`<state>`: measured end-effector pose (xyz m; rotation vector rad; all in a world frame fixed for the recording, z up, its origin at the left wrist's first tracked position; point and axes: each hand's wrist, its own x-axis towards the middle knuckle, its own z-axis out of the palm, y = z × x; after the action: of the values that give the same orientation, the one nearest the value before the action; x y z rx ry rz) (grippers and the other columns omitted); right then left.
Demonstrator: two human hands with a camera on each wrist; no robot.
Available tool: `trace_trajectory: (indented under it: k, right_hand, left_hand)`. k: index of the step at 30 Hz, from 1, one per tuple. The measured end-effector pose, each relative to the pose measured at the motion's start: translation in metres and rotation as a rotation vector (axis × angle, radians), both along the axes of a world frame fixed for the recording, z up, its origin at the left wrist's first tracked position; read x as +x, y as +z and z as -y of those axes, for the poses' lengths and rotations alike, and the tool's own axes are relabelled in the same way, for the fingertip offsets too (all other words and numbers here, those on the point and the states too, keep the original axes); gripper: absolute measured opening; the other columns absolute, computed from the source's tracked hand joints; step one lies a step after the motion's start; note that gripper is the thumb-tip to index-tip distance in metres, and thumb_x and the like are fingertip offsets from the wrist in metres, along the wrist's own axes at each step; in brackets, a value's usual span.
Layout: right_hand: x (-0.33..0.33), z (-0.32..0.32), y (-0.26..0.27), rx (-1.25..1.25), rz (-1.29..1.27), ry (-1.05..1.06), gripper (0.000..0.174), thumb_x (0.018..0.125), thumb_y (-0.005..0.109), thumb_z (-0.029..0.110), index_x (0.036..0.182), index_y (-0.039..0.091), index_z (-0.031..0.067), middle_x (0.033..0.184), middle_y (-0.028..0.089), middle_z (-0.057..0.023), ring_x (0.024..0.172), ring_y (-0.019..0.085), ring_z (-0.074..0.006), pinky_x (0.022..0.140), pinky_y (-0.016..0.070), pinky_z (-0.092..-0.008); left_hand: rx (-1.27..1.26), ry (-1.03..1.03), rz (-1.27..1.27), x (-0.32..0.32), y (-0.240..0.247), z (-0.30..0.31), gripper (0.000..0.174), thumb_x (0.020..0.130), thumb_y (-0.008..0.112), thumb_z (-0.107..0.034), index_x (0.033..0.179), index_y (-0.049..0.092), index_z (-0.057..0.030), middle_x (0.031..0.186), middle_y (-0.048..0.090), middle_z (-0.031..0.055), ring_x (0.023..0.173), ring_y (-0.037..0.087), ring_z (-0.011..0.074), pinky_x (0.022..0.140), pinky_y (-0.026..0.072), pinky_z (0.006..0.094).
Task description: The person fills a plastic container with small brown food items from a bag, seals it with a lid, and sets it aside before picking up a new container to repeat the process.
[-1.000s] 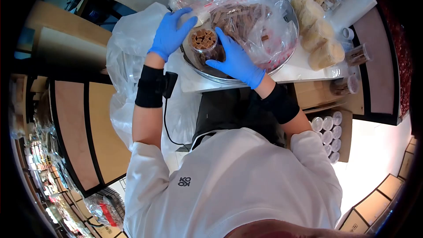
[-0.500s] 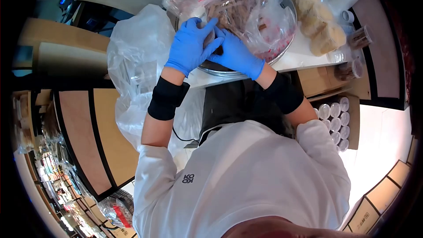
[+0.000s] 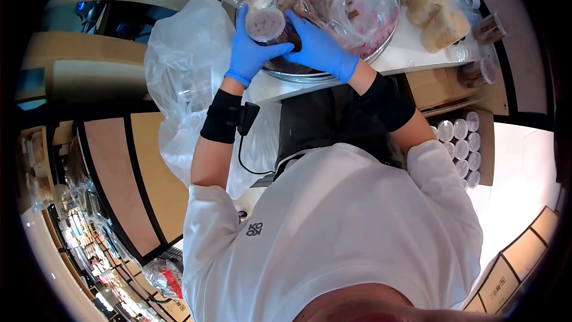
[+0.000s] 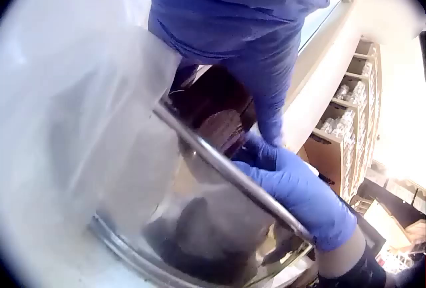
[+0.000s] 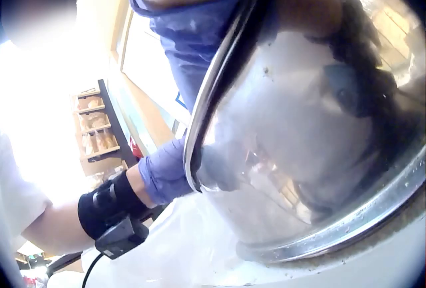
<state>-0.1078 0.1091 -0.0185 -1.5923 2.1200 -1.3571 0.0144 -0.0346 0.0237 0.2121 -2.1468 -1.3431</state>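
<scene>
The jar (image 3: pixel 265 24) lies at the upper centre-left of the frame, lid facing upward, at the basin's (image 3: pixel 310 77) near-left side, between left hand (image 3: pixel 249 52) and right hand (image 3: pixel 325 48), whose fingers grip its opposite sides.

A shiny metal basin (image 5: pixel 299 201) stands on the white worktop (image 5: pixel 339 276). 2 gloved hands pass behind its rim, the right hand (image 5: pixel 190 45) above, the left hand (image 5: pixel 163 173) lower, fingertips hidden. 1 black wristband (image 5: pixel 106 208) on the left wrist bears a dark box (image 5: pixel 122 237) with a cable (image 5: pixel 92 269).
</scene>
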Motion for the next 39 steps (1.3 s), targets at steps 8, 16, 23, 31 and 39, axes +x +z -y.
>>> trace_trajectory:
  k: [8,16,23,31,39]
  right_hand:
    - [-0.015,-0.039,0.045,-0.250,0.108,0.193,0.093,0.077,0.073,0.017,0.153,0.021,0.0077,0.146,0.038,-0.0230,0.137,0.039,-0.0364,0.112,0.0342,-0.0421]
    - [-0.012,-0.067,0.090,-0.395,-0.361,0.141,0.046,0.085,0.069,0.034,0.126,0.061,0.0145,0.129,0.058,-0.0131,0.113,0.059,-0.0354,0.097,0.0481,-0.0418]
    - [-0.020,-0.058,0.056,-0.194,0.322,-0.364,0.051,0.089,0.064,0.043,0.120,0.060,0.0030,0.106,0.066,-0.0146,0.095,0.065,-0.0274,0.083,0.0517,-0.0372]
    - [-0.033,-0.068,0.058,-0.272,0.150,-0.076,0.061,0.085,0.074,0.038,0.130,0.052,0.0025,0.121,0.060,-0.0176,0.113,0.058,-0.0256,0.101,0.0431,-0.0392]
    - [-0.042,-0.091,0.085,-0.404,0.632,-0.227,0.045,0.092,0.065,0.037,0.127,0.052,0.0110,0.106,0.059,-0.0077,0.094,0.063,-0.0188,0.054,0.0575,-0.0282]
  left_hand:
    - [0.014,-0.051,0.154,-0.003,0.000,0.000,0.084,0.058,0.093,-0.025,0.127,0.051,0.0007,0.119,0.064,0.0113,0.108,0.063,0.0193,0.094,0.0505,0.0338]
    - [-0.342,-0.226,0.165,-0.023,0.041,-0.067,0.074,0.060,0.085,-0.031,0.122,0.054,-0.0043,0.111,0.066,0.0152,0.103,0.065,0.0304,0.090,0.0515,0.0384]
    - [-0.786,0.220,0.042,-0.045,0.023,-0.102,0.057,0.063,0.082,-0.029,0.110,0.057,-0.0091,0.098,0.063,0.0130,0.090,0.063,0.0330,0.075,0.0514,0.0428]
    - [-0.632,0.117,0.334,-0.046,0.040,-0.090,0.086,0.060,0.085,-0.036,0.132,0.049,-0.0051,0.119,0.061,0.0192,0.108,0.060,0.0379,0.093,0.0478,0.0458]
    - [0.265,-0.402,0.204,-0.030,0.042,-0.029,0.079,0.076,0.085,-0.026,0.140,0.043,-0.0057,0.125,0.057,0.0082,0.113,0.057,0.0182,0.102,0.0474,0.0330]
